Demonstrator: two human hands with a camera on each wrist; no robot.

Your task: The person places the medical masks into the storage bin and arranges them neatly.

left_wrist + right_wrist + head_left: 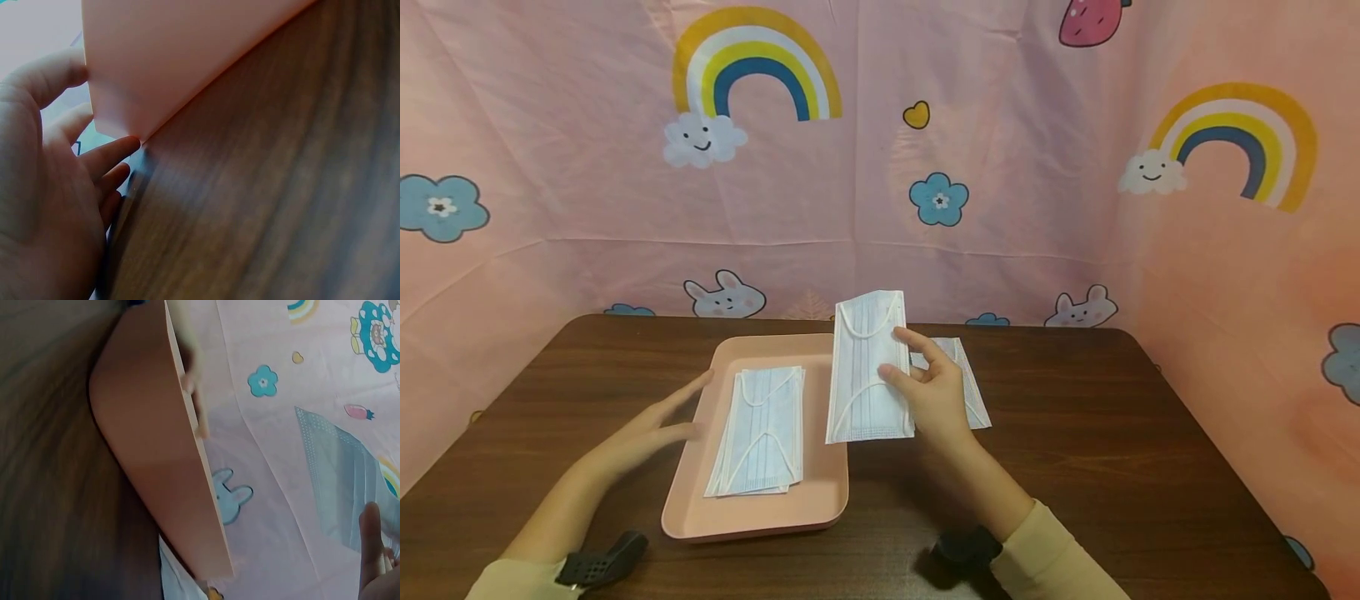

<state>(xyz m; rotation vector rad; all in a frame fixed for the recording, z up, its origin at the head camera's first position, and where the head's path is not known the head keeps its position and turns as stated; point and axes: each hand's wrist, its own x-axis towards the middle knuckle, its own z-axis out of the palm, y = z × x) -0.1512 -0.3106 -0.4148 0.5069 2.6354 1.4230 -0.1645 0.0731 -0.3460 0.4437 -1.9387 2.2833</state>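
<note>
My right hand (936,396) pinches a pale blue pleated face mask (867,367) by its right edge, thumb in front. The mask is raised, partly over the tray's right side, ear loops facing me. Behind that hand another face mask (973,392) lies on the table, partly hidden. A pink tray (820,500) holds a small, slightly fanned stack of face masks (763,429). My left hand (643,429) rests at the tray's left side. In the left wrist view, its loosely extended fingers (109,156) touch the tray's wall (169,62).
The dark wooden table (1075,450) extends to the right of the tray. A pink patterned cloth (880,192) hangs along the back and both sides. Dark wrist straps (601,562) sit on both forearms, near the table's front.
</note>
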